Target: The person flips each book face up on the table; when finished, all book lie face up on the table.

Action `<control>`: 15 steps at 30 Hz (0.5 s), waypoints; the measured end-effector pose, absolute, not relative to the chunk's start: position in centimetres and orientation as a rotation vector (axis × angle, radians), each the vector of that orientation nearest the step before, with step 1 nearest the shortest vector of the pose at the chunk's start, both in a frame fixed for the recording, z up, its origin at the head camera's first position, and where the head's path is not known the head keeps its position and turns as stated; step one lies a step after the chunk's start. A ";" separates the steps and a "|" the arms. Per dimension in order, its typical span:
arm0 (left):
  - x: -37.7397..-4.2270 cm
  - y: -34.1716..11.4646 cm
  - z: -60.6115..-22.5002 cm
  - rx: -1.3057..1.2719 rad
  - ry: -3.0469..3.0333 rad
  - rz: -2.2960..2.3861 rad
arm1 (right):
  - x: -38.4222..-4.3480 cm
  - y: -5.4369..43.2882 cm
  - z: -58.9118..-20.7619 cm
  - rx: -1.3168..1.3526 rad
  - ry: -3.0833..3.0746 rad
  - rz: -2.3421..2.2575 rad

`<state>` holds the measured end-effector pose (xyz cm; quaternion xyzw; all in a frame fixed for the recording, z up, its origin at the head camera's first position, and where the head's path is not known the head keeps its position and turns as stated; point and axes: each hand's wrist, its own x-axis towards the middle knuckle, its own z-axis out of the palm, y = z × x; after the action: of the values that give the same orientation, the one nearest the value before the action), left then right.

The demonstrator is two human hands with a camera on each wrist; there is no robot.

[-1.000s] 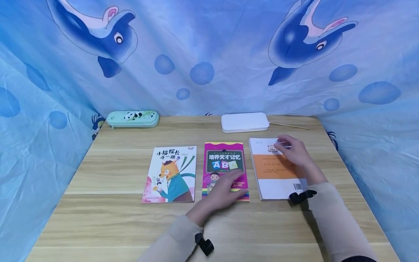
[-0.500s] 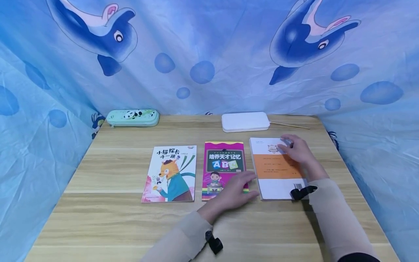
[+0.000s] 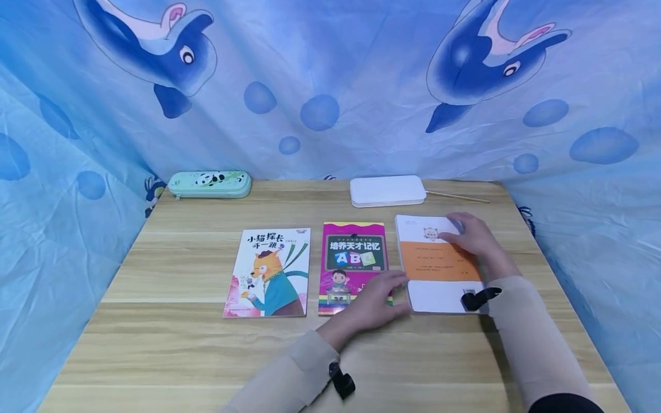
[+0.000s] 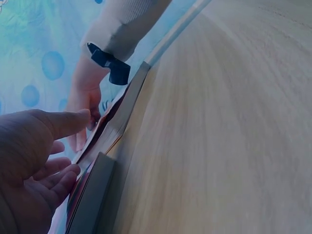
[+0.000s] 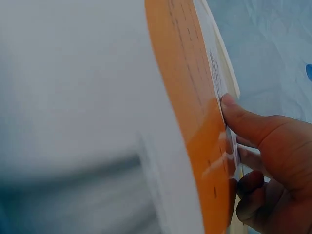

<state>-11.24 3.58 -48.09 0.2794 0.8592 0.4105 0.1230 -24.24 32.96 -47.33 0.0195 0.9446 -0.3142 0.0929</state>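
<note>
A white book with an orange band (image 3: 431,261) lies back cover up on the right of the table. My right hand (image 3: 477,241) grips its right edge; the thumb (image 5: 239,109) lies on the cover and the other fingers curl at the edge in the right wrist view. My left hand (image 3: 374,304) reaches over the lower right of a magenta ABC book (image 3: 353,229), fingertips right at the white book's left edge. Its thumb and fingers are spread apart in the left wrist view. Left of these lies a picture book with an orange cat (image 3: 273,275).
A mint pencil case (image 3: 209,184) with a panda stands at the table's back left. A flat white case (image 3: 387,190) lies at the back, with a thin stick (image 3: 459,197) beside it. Blue dolphin-printed cloth (image 3: 330,86) encloses the wooden table (image 3: 170,355).
My left hand has moved right, from over the magenta book to the white book's left edge. My right hand has shifted slightly right, to that book's right edge. The books lie nearly as before.
</note>
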 end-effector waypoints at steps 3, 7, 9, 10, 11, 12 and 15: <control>-11.3 4.3 -48.0 0.858 2.537 1.143 | -24.2 33.6 -47.4 0.061 2.806 -0.944; -11.2 5.3 -48.1 0.868 2.595 1.068 | -23.9 34.4 -47.8 0.042 2.799 -0.957; -11.1 5.5 -48.1 0.837 2.625 1.048 | -23.8 34.7 -47.9 0.036 2.780 -0.971; -11.1 5.5 -48.1 0.821 2.637 1.043 | -23.7 34.8 -47.9 0.032 2.770 -0.980; -11.1 5.5 -48.1 0.807 2.649 1.042 | -23.6 34.9 -47.9 0.032 2.762 -0.991; -11.1 5.4 -48.1 0.793 2.657 1.043 | -23.5 35.1 -47.9 0.035 2.752 -1.002; -11.3 5.2 -47.8 0.756 2.667 1.049 | -23.3 35.6 -47.7 0.061 2.729 -1.042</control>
<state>-11.28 5.25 -47.78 0.2541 0.8963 0.3525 0.0885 -23.25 35.58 -47.72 0.0207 0.9284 -0.3544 0.1098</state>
